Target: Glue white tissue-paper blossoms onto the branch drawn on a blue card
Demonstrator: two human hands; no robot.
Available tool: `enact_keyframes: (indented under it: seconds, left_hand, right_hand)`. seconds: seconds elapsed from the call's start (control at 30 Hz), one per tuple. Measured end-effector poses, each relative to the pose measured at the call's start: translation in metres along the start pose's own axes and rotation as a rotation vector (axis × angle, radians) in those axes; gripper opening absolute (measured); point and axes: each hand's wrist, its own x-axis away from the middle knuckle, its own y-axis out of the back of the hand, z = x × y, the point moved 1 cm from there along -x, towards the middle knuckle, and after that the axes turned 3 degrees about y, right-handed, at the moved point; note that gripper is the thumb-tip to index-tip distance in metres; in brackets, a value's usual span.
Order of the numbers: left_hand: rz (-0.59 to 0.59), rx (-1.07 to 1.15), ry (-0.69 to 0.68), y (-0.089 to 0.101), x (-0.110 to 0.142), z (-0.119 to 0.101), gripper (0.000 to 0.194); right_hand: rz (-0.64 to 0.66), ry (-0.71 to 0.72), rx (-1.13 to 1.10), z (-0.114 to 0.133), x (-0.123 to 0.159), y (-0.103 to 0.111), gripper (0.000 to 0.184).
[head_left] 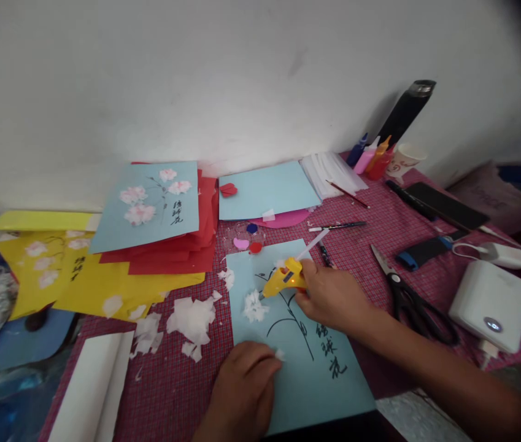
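Note:
A yellow glue gun (283, 279) is gripped in my right hand (329, 294), a clear glue stick poking from its back. Its nozzle touches or hovers just over a clump of white paper bits (254, 306) on the light blue sheet (260, 411). Black drawn branches and brush-written characters (329, 350) mark that sheet. My left hand (246, 387) rests at the sheet's lower left edge, thumb and forefinger pinching a small white paper piece (280, 355). Torn white paper scraps (191, 319) lie on the checked cloth to the left.
Black-handled scissors (407, 301) and a white power bank (490, 307) lie to the right. A finished flower card (150, 202) tops red sheets at the back left. Paint bottles (375, 159), a paper cup (405, 161) and a dark flask (407, 110) stand by the wall.

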Motion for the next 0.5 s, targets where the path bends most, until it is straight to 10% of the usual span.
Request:
enact_keyframes:
  seconds: [0.5]
  left_hand:
    - [0.031, 0.013, 0.017, -0.0034, 0.0052, 0.0029, 0.032]
  right_hand:
    - [-0.013, 0.04, -0.027, -0.0022, 0.0056, 0.0057, 0.02]
